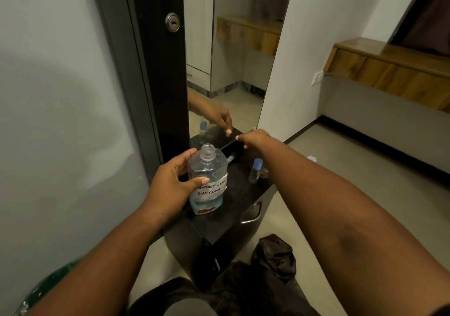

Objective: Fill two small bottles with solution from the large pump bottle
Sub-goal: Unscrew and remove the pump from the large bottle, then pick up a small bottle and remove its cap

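A large clear bottle [208, 167] labelled "contact lens solution" stands on the black cabinet top [243, 194]. Its neck is open with no pump on it, and a little blue liquid sits at the bottom. My left hand [170, 179] grips its left side, thumb across the label. My right hand [255, 138] hovers over the back of the cabinet top by the mirror, fingers loosely bent downward, with nothing visible in them. A small bottle with a blue cap [256, 169] stands to the right of the large bottle, with a second small clear bottle [264, 172] beside it. A pale tube-like part [230, 158] lies behind the large bottle.
A tall mirror [231, 72] rises behind the cabinet and reflects my right hand and a small bottle. A dark door frame [155, 72] stands at the left. The cabinet has a metal drawer handle [253, 214]. Dark fabric [272, 255] lies on the floor below.
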